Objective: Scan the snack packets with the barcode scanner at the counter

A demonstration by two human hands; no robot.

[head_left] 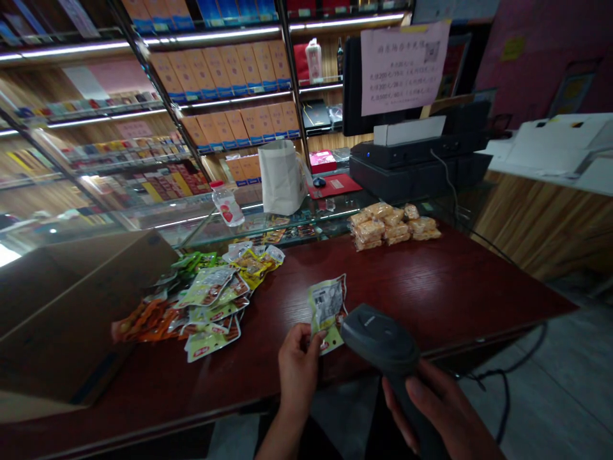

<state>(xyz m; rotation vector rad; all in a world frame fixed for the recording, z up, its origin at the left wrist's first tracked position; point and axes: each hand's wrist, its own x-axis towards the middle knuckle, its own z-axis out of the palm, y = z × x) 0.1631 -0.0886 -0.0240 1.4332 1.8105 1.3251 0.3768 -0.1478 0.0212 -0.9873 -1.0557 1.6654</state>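
My left hand (297, 365) pinches the lower edge of a small green-and-white snack packet (327, 309), holding it upright over the front edge of the dark red counter (454, 281). Its barcode side faces me. My right hand (438, 409) is wrapped round the grip of a black handheld barcode scanner (380, 338), whose head sits just right of the packet, almost touching it.
A heap of green, yellow and orange snack packets (205, 297) lies left of centre. Wrapped biscuit packs (390, 227) sit at the far right of the counter. A cardboard box (71, 306) fills the left side. Behind stand a till printer (412, 160), a white bag (281, 176) and glass display shelves.
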